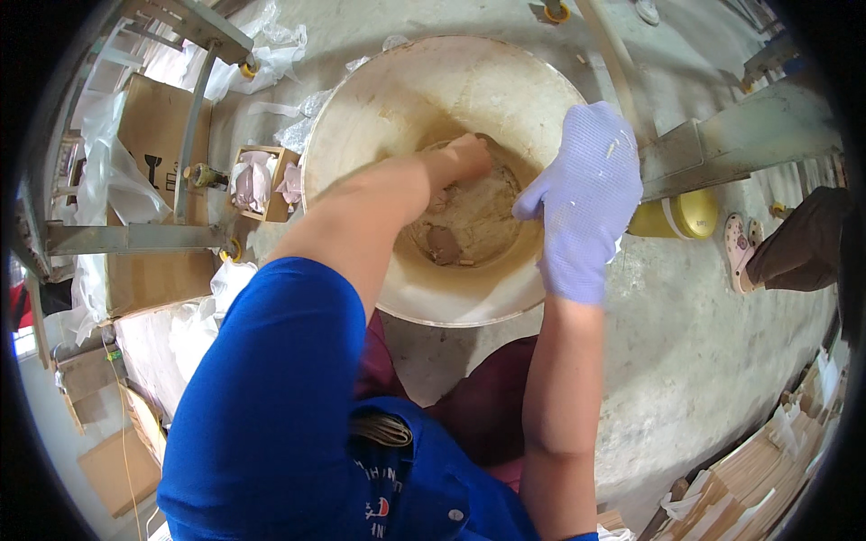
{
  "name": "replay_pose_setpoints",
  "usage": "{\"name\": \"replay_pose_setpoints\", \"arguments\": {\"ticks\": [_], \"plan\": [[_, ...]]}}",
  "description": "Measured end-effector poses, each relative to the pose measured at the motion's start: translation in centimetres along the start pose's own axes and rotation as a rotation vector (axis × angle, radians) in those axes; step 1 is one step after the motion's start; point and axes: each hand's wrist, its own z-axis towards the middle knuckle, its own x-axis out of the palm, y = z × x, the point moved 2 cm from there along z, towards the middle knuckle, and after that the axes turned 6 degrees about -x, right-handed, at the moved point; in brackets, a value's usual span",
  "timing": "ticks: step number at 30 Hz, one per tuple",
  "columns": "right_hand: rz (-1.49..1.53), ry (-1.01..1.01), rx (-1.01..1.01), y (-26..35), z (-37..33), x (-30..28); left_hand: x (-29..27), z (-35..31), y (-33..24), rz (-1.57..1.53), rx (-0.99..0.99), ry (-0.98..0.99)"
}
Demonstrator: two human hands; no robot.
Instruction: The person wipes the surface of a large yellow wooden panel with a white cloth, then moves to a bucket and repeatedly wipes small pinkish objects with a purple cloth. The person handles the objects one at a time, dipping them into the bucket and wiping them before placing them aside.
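A wide, round, cream-coloured tub (379, 99) stands in front of me, its inner wall stained tan. My bare left hand (469, 157) reaches deep inside, near the far side of the bottom. Its fingers are curled; what they hold, if anything, is hidden. Tan, powdery material (483, 212) covers the bottom, with a flat brown piece (443, 244) lying on the near left part. My right hand (591, 176), in a lavender knitted glove, is closed over the tub's right rim, thumb on the inner side. Pale flecks dot the glove.
A small open wooden box (275, 209) with wrapped pinkish items sits left of the tub. Behind it are a large cardboard box (158, 279) and a metal frame (135, 239). To the right are a yellow-green container (695, 215), a metal beam (731, 135) and another person's shoe (740, 252).
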Motion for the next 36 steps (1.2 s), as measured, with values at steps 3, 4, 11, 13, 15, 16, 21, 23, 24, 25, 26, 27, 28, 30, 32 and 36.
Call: {"name": "replay_pose_setpoints", "arguments": {"ticks": [3,4,11,13,15,16,21,23,24,25,26,27,28,30,32,36], "plan": [[0.059,-0.019,0.008,0.7,-0.1,-0.3,-0.6,-1.1,2.2,0.028,-0.033,-0.068],[0.082,-0.012,0.002,0.9,-0.3,-0.5,-0.3,-1.3,2.6,0.039,-0.043,-0.071],[0.166,0.048,0.081,0.8,-0.6,-0.8,2.5,-0.9,-0.5,0.089,-0.012,-0.170],[0.053,0.052,0.060,0.9,-0.3,-0.8,3.5,-0.3,-0.9,0.113,-0.043,-0.191],[-0.021,0.022,0.028,0.6,-0.1,-0.6,3.6,0.8,-0.8,0.079,-0.065,-0.158],[0.000,0.007,0.028,0.2,-0.4,-0.1,3.8,1.5,-1.0,0.061,-0.070,-0.142],[0.153,0.021,0.078,0.4,0.1,-0.1,6.9,3.1,-0.3,-0.175,-0.218,-0.350],[0.223,-0.009,0.106,-0.1,-0.3,0.2,7.2,4.1,-0.7,-0.236,-0.211,-0.422],[0.250,-0.030,0.115,-0.3,-0.4,0.4,7.2,4.6,-0.6,-0.204,-0.167,-0.440],[0.249,-0.060,0.115,-0.5,-0.6,0.4,7.2,5.2,-0.7,-0.176,-0.123,-0.462],[0.256,-0.082,0.103,-0.3,-0.6,0.4,7.6,5.2,-0.4,-0.139,-0.068,-0.505],[0.266,-0.102,0.090,-0.1,-0.6,0.3,8.1,5.0,0.1,-0.101,-0.016,-0.546],[0.268,-0.119,0.079,-0.1,-0.6,0.2,8.0,4.5,0.3,-0.114,0.015,-0.553],[0.305,-0.099,0.091,0.4,-0.5,-0.2,7.6,2.8,0.9,-0.194,0.025,-0.531],[0.352,-0.034,0.159,0.3,-0.5,0.5,6.7,1.3,0.9,-0.356,0.030,-0.353],[0.309,-0.057,0.199,-1.1,-0.7,1.2,-3.5,-4.1,1.3,-0.665,0.117,-0.096]]}}
